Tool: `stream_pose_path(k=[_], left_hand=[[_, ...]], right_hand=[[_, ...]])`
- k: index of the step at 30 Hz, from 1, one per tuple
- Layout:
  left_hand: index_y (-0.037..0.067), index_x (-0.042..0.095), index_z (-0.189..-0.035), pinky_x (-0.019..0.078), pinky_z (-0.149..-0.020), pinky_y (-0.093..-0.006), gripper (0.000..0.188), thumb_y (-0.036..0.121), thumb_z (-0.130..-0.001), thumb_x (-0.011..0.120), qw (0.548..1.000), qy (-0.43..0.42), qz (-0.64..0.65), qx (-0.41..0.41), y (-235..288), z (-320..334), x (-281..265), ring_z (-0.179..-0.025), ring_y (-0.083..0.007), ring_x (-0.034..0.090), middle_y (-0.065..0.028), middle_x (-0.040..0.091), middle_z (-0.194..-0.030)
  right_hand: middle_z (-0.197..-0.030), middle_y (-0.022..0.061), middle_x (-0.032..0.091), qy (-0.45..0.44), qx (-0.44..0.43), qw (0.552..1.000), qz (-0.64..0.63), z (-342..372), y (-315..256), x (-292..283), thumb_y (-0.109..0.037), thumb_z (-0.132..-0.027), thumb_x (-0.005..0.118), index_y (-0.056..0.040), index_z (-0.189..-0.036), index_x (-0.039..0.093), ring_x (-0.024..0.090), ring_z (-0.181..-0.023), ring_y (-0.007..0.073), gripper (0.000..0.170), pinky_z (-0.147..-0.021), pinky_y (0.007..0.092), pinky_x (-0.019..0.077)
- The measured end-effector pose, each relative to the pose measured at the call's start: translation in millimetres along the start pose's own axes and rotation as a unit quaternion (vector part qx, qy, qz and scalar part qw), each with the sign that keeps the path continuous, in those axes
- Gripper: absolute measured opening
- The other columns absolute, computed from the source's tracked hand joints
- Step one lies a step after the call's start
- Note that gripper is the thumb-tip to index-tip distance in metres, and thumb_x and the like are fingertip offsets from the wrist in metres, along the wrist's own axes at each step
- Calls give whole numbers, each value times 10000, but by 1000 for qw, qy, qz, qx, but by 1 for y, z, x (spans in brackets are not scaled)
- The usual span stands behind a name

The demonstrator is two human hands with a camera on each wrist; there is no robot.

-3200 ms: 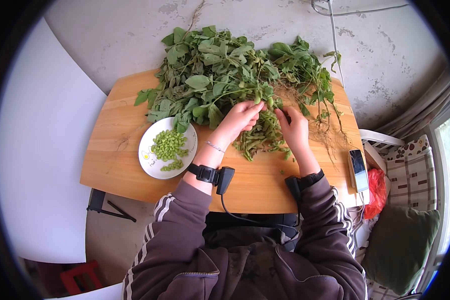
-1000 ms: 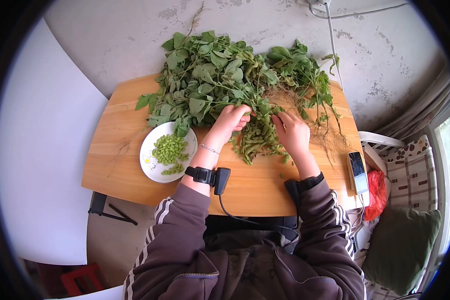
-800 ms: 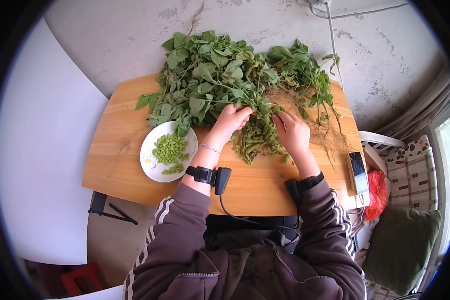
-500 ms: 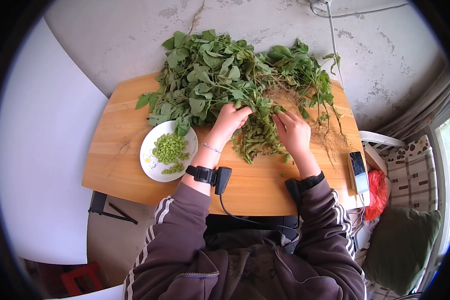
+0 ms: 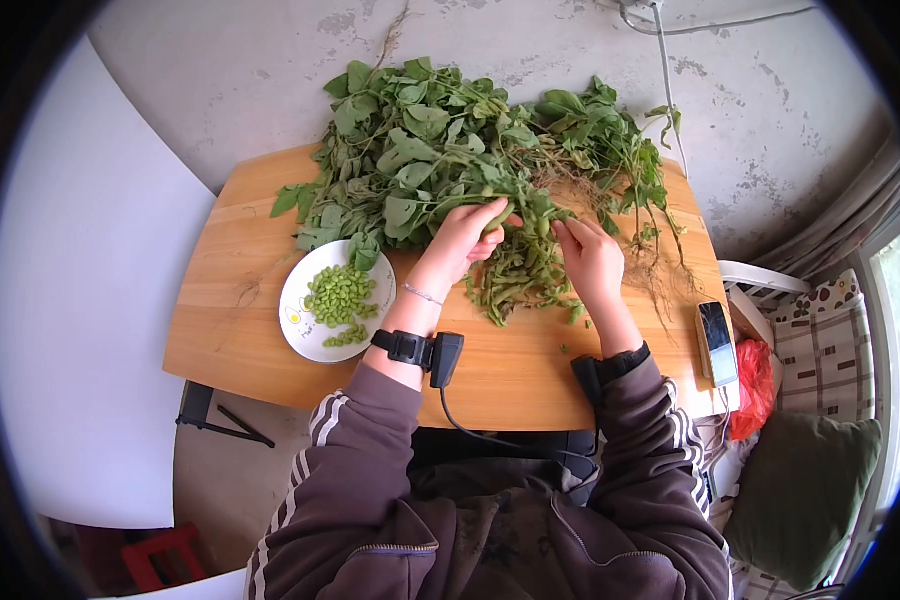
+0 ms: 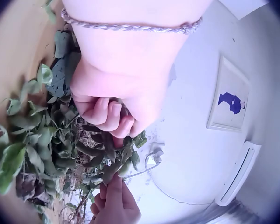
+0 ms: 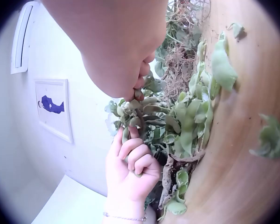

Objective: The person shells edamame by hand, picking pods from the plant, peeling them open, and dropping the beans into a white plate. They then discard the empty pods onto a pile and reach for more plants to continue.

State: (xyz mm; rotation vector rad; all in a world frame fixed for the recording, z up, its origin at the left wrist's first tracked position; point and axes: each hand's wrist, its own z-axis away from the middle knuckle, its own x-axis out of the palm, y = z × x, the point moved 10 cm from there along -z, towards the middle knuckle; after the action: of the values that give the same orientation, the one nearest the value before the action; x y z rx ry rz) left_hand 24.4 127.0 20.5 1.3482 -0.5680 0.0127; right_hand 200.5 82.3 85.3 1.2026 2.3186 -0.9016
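My left hand (image 5: 462, 240) curls its fingers round a green pod (image 5: 499, 217) at the front of the leafy plant heap (image 5: 400, 140). In the right wrist view the left hand (image 7: 133, 175) has pods at its thumb and under its curled fingers. My right hand (image 5: 592, 262) pinches the end of a pod cluster (image 5: 541, 218), just right of the left hand; the left wrist view shows this pinch on a pod (image 6: 111, 171). Below the hands lies a pile of pods (image 5: 515, 275). A white plate (image 5: 292, 318) with shelled green beans (image 5: 340, 292) stands to the left.
Roots and stems (image 5: 650, 230) spread over the right side of the wooden table (image 5: 225, 340). A phone (image 5: 715, 340) lies at the right edge, with a red bag (image 5: 753, 390) beyond it. A cable (image 5: 490, 438) hangs between my wrists.
The pod cluster between my hands has risen into clearer view. A pod now shows at my left thumb, and my right hand has shifted slightly right.
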Motion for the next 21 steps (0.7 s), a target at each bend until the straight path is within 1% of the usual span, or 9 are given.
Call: stream_pose_path(k=[2,5,6,7,9,10,13,16,21], left_hand=[[-26,664,-894,212,-437,-206,372,331,-989,617,1000,-12,13,-14,-3,0,0,-441,-21,287,62,463,-577],[-13,669,-812,217,-437,-209,401,355,-969,648,993,60,-79,64,6,-4,-15,-446,-16,284,65,467,-566],[20,679,-748,272,-439,-224,349,325,-912,720,983,99,-113,102,13,-2,-20,-448,-29,340,44,495,-553],[41,694,-762,300,-442,-236,308,318,-892,732,945,149,-213,198,29,3,-20,-448,-52,386,29,504,-546],[83,726,-791,357,-448,-260,230,303,-853,756,804,237,-396,374,56,26,-4,-447,-97,477,-2,523,-532],[127,723,-787,401,-466,-287,181,292,-786,799,797,244,-431,345,53,26,-4,-462,-144,522,-18,538,-547],[130,708,-778,400,-461,-293,174,275,-789,804,679,287,-552,389,63,41,14,-458,-163,504,-5,523,-543],[131,700,-783,403,-456,-296,178,273,-795,808,697,274,-531,396,65,42,19,-473,-166,501,2,527,-565],[111,714,-835,389,-460,-285,201,269,-787,829,684,244,-538,427,66,44,28,-487,-153,481,-4,527,-586]], right_hand=[[-680,42,585,-11,29,999,19,1,15,4,-260,-926,690,-96,-842,705,594,-579,262,184,-496,356,451],[-702,73,575,-6,31,999,-5,0,12,-1,-273,-955,666,-68,-846,683,561,-570,283,234,-526,366,436],[-697,70,570,-3,24,1000,4,0,9,-2,-274,-955,666,-70,-839,680,560,-568,282,235,-524,366,435],[-692,67,565,0,17,1000,13,-1,6,-3,-274,-954,665,-72,-833,677,559,-566,281,236,-523,366,433],[-684,62,557,9,6,1000,23,-1,4,-5,-273,-952,666,-79,-821,671,560,-563,279,234,-518,366,430],[-681,60,554,15,3,1000,25,0,4,-5,-271,-951,667,-84,-816,669,561,-562,277,231,-515,367,430],[-672,39,570,25,-15,998,50,-1,0,-7,-252,-919,693,-102,-822,693,589,-570,252,179,-501,356,451],[-665,29,575,29,-40,996,73,0,-6,-7,-240,-900,707,-113,-835,708,602,-571,235,143,-494,347,462],[-664,25,573,34,-61,994,83,0,-14,-8,-234,-895,711,-116,-838,707,601,-567,227,131,-494,339,461]])
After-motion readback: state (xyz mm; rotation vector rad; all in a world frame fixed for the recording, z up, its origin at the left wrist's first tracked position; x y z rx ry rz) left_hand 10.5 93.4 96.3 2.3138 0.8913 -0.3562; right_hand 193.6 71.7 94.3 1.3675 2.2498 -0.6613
